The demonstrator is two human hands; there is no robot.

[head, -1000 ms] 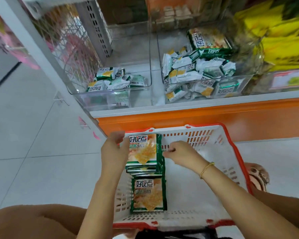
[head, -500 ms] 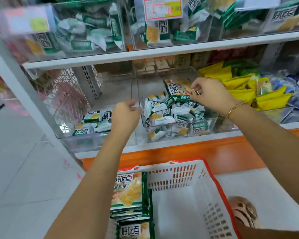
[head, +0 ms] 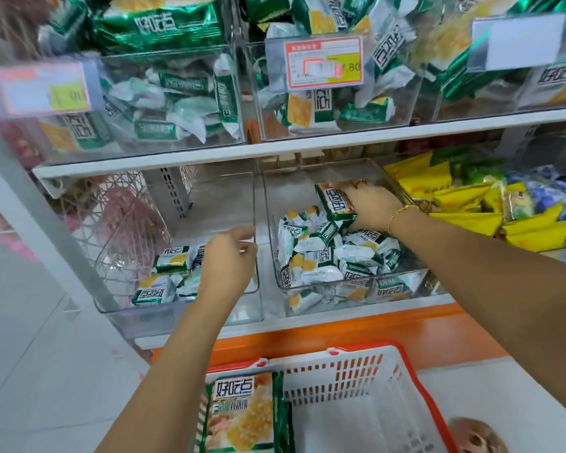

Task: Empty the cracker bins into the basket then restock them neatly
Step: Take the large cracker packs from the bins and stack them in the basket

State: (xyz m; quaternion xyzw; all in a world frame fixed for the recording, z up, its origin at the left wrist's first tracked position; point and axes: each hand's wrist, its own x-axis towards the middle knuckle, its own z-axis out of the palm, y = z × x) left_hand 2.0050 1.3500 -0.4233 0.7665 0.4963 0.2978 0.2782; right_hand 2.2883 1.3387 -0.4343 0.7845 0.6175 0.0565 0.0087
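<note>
Two clear cracker bins stand on the lower shelf. The right bin (head: 402, 278) holds a heap of small green-and-white cracker packs (head: 334, 253). My right hand (head: 371, 204) reaches into it and grips a large green cracker pack (head: 332, 200) lying on the heap. The left bin (head: 242, 299) has a few small packs (head: 167, 273) at its front left. My left hand (head: 226, 261) hovers over this bin near its right wall, fingers loosely curled, holding nothing. Below, the white basket with a red rim (head: 366, 380) holds stacked large cracker packs (head: 242, 410) on its left side.
Clear bins (head: 174, 103) full of the same packs fill the upper shelf, with price tags (head: 324, 62) on their fronts. Yellow snack bags (head: 455, 204) lie right of the right bin. An orange base panel (head: 406, 335) runs under the shelf. A sandalled foot (head: 477, 436) is at bottom right.
Both hands left the basket and rose to the lower shelf. My right hand went into the right bin and closed on the large pack; my left hand moved over the left bin.
</note>
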